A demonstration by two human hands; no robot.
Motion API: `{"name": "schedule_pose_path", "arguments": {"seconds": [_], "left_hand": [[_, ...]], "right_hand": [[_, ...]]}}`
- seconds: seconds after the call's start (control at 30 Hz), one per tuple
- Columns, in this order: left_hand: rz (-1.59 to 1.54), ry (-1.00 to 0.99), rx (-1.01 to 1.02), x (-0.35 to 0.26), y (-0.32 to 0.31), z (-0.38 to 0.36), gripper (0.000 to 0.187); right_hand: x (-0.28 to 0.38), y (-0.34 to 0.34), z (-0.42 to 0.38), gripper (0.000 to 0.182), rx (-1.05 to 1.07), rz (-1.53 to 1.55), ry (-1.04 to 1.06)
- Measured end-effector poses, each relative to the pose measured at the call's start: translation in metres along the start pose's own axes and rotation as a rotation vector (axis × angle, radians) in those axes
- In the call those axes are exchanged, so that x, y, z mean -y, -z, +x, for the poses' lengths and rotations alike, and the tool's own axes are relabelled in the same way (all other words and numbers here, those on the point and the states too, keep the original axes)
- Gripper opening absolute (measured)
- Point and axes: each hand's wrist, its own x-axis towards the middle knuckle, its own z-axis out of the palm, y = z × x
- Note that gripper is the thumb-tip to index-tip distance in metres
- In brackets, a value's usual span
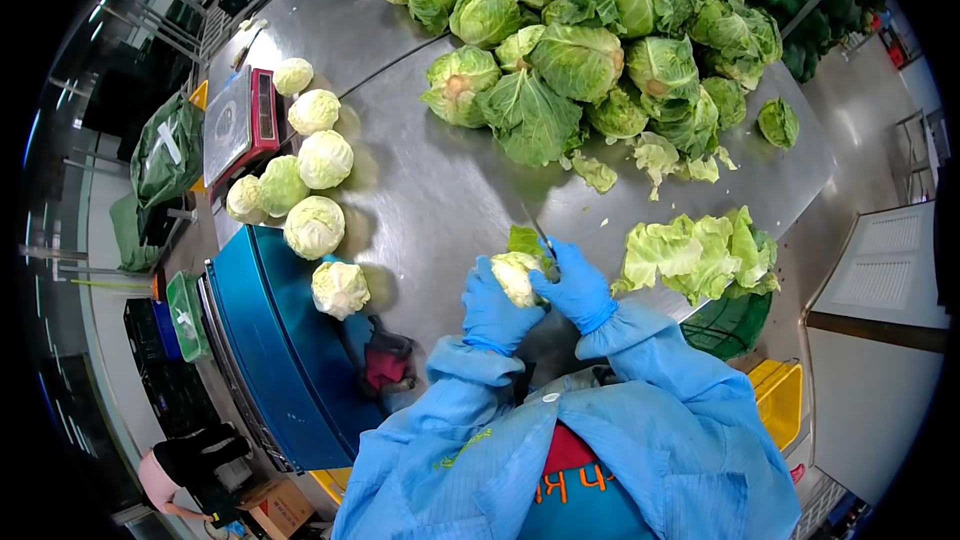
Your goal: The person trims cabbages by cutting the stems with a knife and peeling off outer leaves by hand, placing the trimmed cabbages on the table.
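Observation:
In front of my body, over the metal table's near edge, my left hand (496,306), in a blue glove, is wrapped around a pale, trimmed cabbage (515,278). My right hand (574,287), gloved too, grips a knife (536,224) whose blade points up and away from me; its handle is mostly hidden in the fingers. The right thumb lies against the cabbage. A greener leaf (525,240) sticks out at the cabbage's far side. Right of my hands lies a heap of loose cabbage leaves (695,255).
A large pile of green cabbages (580,60) covers the table's far side. Several pale trimmed cabbages (315,227) stand at the left, beside a red scale (262,110). A blue bin (280,340) adjoins the left edge; a green basket (730,325) sits below the leaves. Another person (165,480) bends at lower left.

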Motion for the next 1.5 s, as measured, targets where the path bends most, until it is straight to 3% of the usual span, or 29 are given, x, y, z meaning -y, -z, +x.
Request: {"name": "schedule_pose_path", "arguments": {"seconds": [0.1,0.2,0.3,0.4,0.5,0.57,0.63,0.73,0.77,0.8,0.87,0.9,0.97,1.03,1.13,1.23,1.33,1.43,1.5], "left_hand": [[0.062,-0.036,-0.037,0.001,-0.01,-0.005,0.116],[-0.13,-0.195,-0.065,0.026,-0.015,-0.008,0.113],[-0.127,-0.49,-0.163,0.044,0.0,-0.018,0.111],[-0.717,-0.4,-0.005,0.095,-0.02,-0.03,0.11],[-1.069,-0.256,0.213,0.096,0.004,-0.03,0.108],[-1.031,-0.271,0.076,0.103,-0.004,-0.035,0.104],[-1.052,-0.294,-0.043,0.094,-0.015,-0.038,0.104],[-0.76,-0.322,-0.116,0.076,-0.029,-0.033,0.099],[-0.673,-0.328,-0.163,0.061,-0.028,-0.035,0.099],[-0.315,-0.347,-0.18,0.042,-0.02,-0.034,0.102],[-0.12,-0.383,-0.268,0.028,-0.031,-0.041,0.096],[-0.02,-0.401,-0.315,0.022,-0.038,-0.045,0.094],[0.048,-0.408,-0.312,0.019,-0.057,-0.046,0.092],[0.139,-0.401,-0.291,0.019,-0.06,-0.047,0.09],[0.059,-0.46,-0.252,0.013,-0.041,-0.043,0.099],[0.035,-0.497,-0.265,0.014,-0.044,-0.041,0.103],[0.027,-0.503,-0.264,0.016,-0.046,-0.041,0.107],[-0.025,-0.553,-0.19,0.024,-0.037,-0.043,0.109],[-0.119,-0.598,-0.153,0.037,-0.028,-0.042,0.109]], "right_hand": [[0.005,0.007,0.021,0.041,0.309,-0.164,-0.135],[-0.028,-0.002,0.032,0.04,0.312,0.044,-0.097],[-0.061,-0.002,0.034,0.039,0.238,0.17,-0.249],[-0.104,0.015,0.027,0.036,0.071,0.115,-0.378],[-0.152,0.071,0.021,0.038,-0.026,-0.15,-0.353],[-0.174,0.114,0.015,0.037,-0.108,-0.277,-0.464],[-0.156,0.14,0.003,0.036,-0.406,-0.499,-0.052],[-0.097,0.144,0.005,0.036,-0.533,-0.571,0.07],[-0.088,0.135,-0.001,0.035,-0.376,-0.441,-0.015],[-0.078,0.123,-0.009,0.035,-0.222,-0.306,-0.1],[-0.038,0.08,-0.017,0.033,0.018,-0.027,-0.255],[-0.017,0.064,-0.019,0.038,0.124,0.121,-0.209],[0.001,0.037,-0.025,0.049,0.165,0.076,-0.177],[0.003,0.025,-0.025,0.045,0.161,0.073,-0.091],[-0.007,0.028,-0.013,0.036,0.292,0.087,-0.157],[0.009,0.03,-0.011,0.026,0.223,-0.208,0.102],[0.009,0.025,-0.002,0.019,0.151,-0.232,0.121],[-0.004,0.034,0.019,0.017,0.034,-0.163,-0.078],[-0.054,0.047,0.026,0.018,-0.043,-0.33,-0.14]]}}
